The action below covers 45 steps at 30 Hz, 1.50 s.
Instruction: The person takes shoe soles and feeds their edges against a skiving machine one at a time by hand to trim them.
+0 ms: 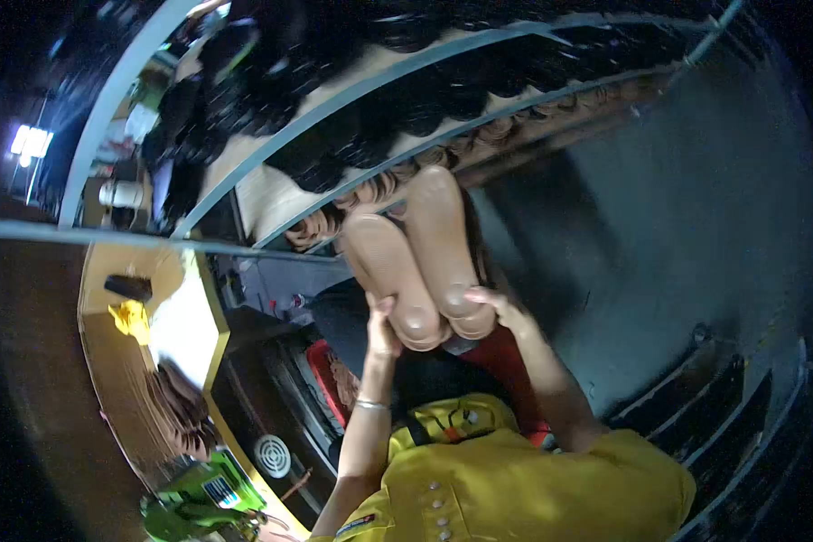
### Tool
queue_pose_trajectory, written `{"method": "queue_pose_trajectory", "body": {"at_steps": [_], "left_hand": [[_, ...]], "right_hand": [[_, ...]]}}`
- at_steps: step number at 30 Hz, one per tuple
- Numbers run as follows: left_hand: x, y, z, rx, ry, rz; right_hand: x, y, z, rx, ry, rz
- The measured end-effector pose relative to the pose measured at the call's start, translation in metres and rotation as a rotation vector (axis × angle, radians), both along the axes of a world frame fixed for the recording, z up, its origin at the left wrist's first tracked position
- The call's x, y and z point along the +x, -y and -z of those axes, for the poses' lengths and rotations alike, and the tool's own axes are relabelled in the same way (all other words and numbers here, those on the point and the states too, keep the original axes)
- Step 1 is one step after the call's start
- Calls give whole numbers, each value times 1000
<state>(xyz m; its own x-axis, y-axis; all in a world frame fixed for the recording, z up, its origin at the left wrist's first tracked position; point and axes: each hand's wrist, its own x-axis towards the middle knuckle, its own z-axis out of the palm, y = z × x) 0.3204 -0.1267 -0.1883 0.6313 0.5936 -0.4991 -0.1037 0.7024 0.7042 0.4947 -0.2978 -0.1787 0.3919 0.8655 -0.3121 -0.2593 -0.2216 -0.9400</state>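
Two stacks of brown shoe soles are held side by side in front of my body, toes toward me and the other ends toward the rack. My left hand point(384, 330) is closed on the left stack of shoe soles point(390, 271), thumb on its top face and the other fingers hidden underneath. The right stack of shoe soles point(438, 230) is gripped by my right hand point(506, 312), with a thumb on top near the toe end. Both stacks nearly meet along their inner edges.
A metal rack point(334, 117) bears rows of dark and brown soles. At left, a workbench point(122, 388) carries a pile of brown soles point(176, 397), a yellow cloth point(131, 321) and a green machine point(208, 497). A red container point(330, 370) stands beside my left arm. Grey floor point(696, 199) lies to the right.
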Motion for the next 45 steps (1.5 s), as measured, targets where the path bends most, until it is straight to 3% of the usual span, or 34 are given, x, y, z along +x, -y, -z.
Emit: {"method": "queue_pose_trajectory", "body": {"at_steps": [1, 2, 3, 4, 7, 8, 9, 11, 12, 14, 15, 19, 20, 21, 23, 25, 29, 34, 38, 39, 40, 41, 42, 43, 44, 45], "left_hand": [[27, 8, 14, -27, 43, 89], [52, 19, 23, -112, -27, 124], [77, 26, 34, -193, -98, 162], [100, 30, 58, -223, -103, 210], [149, 34, 147, -365, -176, 334], [172, 33, 148, -344, -107, 356], [188, 28, 169, -343, -127, 393], [208, 8, 218, -355, -101, 362], [208, -11, 264, -321, -174, 374], [237, -43, 259, -368, -182, 466], [249, -59, 261, -417, -162, 526], [263, -130, 341, -368, -175, 691], [268, -142, 347, -165, -137, 752], [276, -146, 348, 37, -88, 807], [288, -153, 338, 56, -102, 826], [302, -163, 348, 114, -117, 854], [311, -175, 370, 218, -137, 894], [292, -162, 389, 303, -191, 927], [275, -173, 380, 435, -229, 935], [241, -196, 409, 476, -244, 926], [226, -208, 439, 520, -255, 915], [232, -187, 390, -98, -320, 466], [230, -180, 351, -163, -458, 474], [221, -177, 320, -232, -591, 476], [214, -170, 284, -222, -570, 453], [204, -163, 249, -113, -569, 591]], "right_hand": [[13, 27, 82, 674, 205, 14], [27, 50, 79, 374, 262, -8], [40, 66, 123, 470, 354, 49], [50, 62, 128, 463, 343, 89], [91, 51, 81, 179, -337, 626], [106, 45, 77, 89, -565, 797], [120, 38, 86, 97, -578, 836], [146, 24, 111, -178, -680, 795], [167, 18, 183, -179, -702, 825], [151, 16, 317, 304, -657, 647], [137, 14, 332, 301, -679, 692], [198, -62, 387, 149, -465, 727], [195, -63, 399, 109, -413, 724], [193, -68, 405, 68, -354, 716], [207, -89, 417, -10, -233, 684], [266, -133, 433, -79, -105, 653], [310, -169, 447, -234, 156, 571], [314, -182, 451, -461, 441, 414], [306, -189, 411, -575, 688, 284], [304, -196, 395, -591, 752, 246], [285, -185, 374, -172, 370, 654], [255, -160, 350, 264, -52, 999], [221, -143, 369, 156, -202, 1053], [197, -124, 317, -191, 10, 1102], [151, -107, 368, -276, 69, 1053], [145, -107, 378, -251, 86, 1021]]}}
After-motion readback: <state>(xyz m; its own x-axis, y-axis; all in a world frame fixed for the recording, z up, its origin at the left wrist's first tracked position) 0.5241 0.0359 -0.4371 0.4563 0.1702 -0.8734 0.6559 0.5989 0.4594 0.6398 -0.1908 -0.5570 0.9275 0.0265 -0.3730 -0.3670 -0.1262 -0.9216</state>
